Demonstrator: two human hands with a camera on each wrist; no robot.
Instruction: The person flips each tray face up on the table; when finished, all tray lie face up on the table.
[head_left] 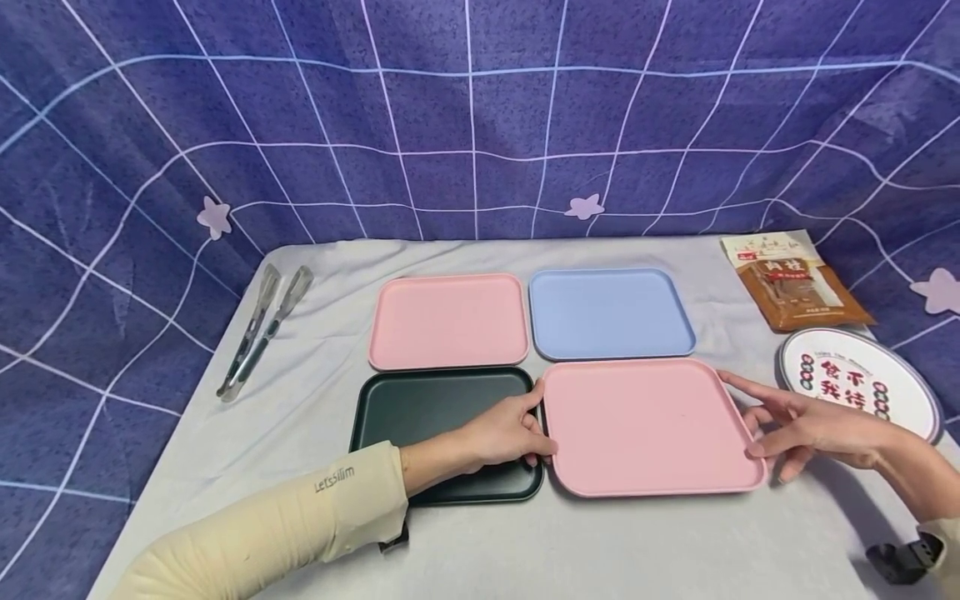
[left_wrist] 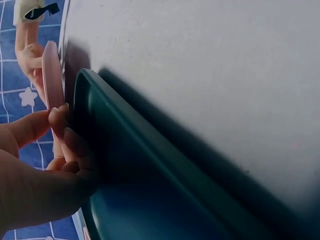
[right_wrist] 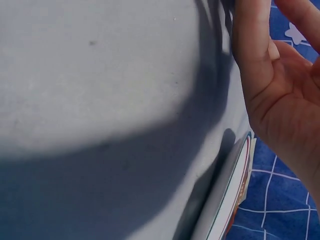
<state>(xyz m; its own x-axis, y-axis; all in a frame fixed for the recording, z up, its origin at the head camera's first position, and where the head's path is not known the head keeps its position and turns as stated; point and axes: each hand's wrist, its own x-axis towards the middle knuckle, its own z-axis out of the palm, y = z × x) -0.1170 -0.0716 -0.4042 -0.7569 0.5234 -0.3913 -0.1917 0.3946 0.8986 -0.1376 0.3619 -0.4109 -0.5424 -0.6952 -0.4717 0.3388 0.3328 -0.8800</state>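
Observation:
A pink tray (head_left: 648, 429) at the near right appears slightly raised, overlapping the table's front area beside a dark green tray (head_left: 442, 417). My left hand (head_left: 504, 429) reaches across the dark green tray and pinches the pink tray's left edge between thumb and fingers; the left wrist view shows this pink tray (left_wrist: 53, 80) edge-on in that hand (left_wrist: 45, 175). At its right edge my right hand (head_left: 817, 429) holds the rim, thumb at the side and index finger stretched toward the far corner. In the right wrist view only part of this hand (right_wrist: 280, 85) appears, its fingertips cut off.
Behind lie another pink tray (head_left: 450, 321) and a blue tray (head_left: 611, 314). Metal tongs (head_left: 266, 333) rest at the far left. On the right are a white oval plate with red lettering (head_left: 900, 383) and a brown food packet (head_left: 795, 287). A blue grid-patterned cloth (head_left: 480, 117) hangs behind.

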